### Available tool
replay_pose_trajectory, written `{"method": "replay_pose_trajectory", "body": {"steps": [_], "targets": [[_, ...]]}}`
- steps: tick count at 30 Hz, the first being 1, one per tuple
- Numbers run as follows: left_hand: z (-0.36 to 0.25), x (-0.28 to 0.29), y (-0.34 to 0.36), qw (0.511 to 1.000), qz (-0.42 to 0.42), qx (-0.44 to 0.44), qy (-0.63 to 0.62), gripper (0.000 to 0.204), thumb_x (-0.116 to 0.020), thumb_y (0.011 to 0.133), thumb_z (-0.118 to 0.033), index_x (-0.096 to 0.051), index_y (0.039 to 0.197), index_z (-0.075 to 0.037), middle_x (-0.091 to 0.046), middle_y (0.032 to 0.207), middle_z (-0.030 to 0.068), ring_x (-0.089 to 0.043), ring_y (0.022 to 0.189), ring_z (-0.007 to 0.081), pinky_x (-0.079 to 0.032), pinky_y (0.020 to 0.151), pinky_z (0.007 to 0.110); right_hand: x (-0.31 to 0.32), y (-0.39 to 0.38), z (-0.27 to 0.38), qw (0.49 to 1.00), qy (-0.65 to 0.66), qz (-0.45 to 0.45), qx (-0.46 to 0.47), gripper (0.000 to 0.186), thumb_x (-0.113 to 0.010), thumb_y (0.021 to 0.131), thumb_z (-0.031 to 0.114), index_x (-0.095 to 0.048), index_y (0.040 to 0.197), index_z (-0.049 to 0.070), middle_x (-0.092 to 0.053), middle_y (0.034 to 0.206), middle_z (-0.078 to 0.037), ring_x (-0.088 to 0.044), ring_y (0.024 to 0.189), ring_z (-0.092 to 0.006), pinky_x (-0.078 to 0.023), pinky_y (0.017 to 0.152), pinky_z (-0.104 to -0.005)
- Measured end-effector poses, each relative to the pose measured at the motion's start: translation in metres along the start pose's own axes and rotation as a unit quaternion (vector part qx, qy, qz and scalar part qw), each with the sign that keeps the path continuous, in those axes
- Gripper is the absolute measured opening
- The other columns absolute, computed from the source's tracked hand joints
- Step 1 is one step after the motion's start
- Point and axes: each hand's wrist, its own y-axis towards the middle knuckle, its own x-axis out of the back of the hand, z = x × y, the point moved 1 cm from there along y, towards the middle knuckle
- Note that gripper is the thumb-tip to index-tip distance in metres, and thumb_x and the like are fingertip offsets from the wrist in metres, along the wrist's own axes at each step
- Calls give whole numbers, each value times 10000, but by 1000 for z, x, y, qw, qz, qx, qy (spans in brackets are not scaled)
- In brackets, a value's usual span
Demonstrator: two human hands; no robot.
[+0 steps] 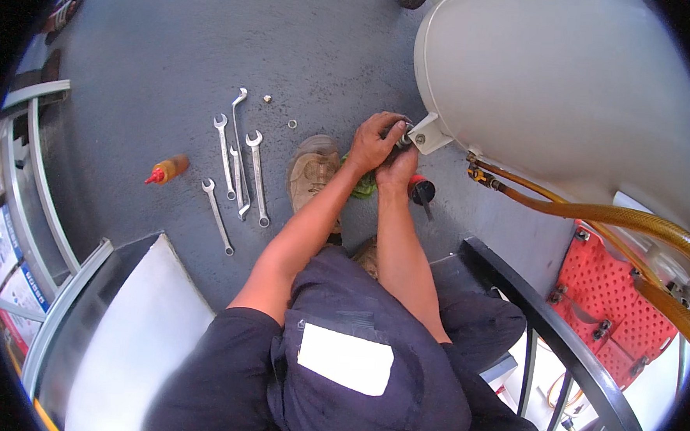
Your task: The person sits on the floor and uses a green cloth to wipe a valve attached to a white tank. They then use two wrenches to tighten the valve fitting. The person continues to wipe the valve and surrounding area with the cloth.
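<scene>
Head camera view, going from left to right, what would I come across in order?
Metal frame, orange bottle with a red tip, group of wrenches, tan left shoe, left hand, big grey tank.

Bright, diffuse light fills the view, its edges bowing toward black corners.

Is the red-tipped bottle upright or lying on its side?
On its side: the bottle shows its body lengthwise against the floor, its red nozzle pointing left.
</scene>
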Motion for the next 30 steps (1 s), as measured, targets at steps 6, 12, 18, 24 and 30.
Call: {"method": "replay_pose_trajectory", "body": {"steps": [6,12,18,24,30], "targets": [[-3,1,2,1000,-3,9,2,270,-633,986,-299,-747,1077,-72,-739,1048,121,-692,1006,328,-529,878,426,-9,-4,4,1000,1,10,-17,379,-441,1096,397,-617,1224,87,-646,1185,-70,-627,1145,-234,-519,1022,-423],[-1,0,2,1000,-3,17,4,283,-640,979,-316,-747,1085,-77,-740,1044,128,-695,1012,330,-531,880,426,-4,0,2,1000,14,9,-9,374,-454,1095,398,-622,1219,88,-648,1178,-67,-628,1144,-231,-525,1017,-427],[-1,1,2,1000,0,21,6,299,-649,970,-338,-747,1088,-81,-739,1048,134,-696,1018,336,-532,883,426,-1,1,2,1000,-3,5,-5,379,-456,1094,405,-620,1224,89,-647,1172,-66,-633,1135,-232,-528,1014,-432],[-5,3,2,999,11,28,31,291,-642,991,-315,-751,1127,-82,-747,1087,141,-715,1025,306,-539,902,408,-4,0,4,1000,-7,16,-11,381,-446,1092,404,-615,1222,88,-646,1175,-71,-627,1140,-235,-523,1014,-432],[-4,2,2,1000,7,16,15,288,-651,987,-308,-753,1134,-83,-751,1095,139,-718,1036,294,-539,911,403,-1,3,1,1000,3,13,3,392,-450,1093,414,-614,1237,89,-646,1171,-69,-631,1131,-233,-521,1015,-435]]}}
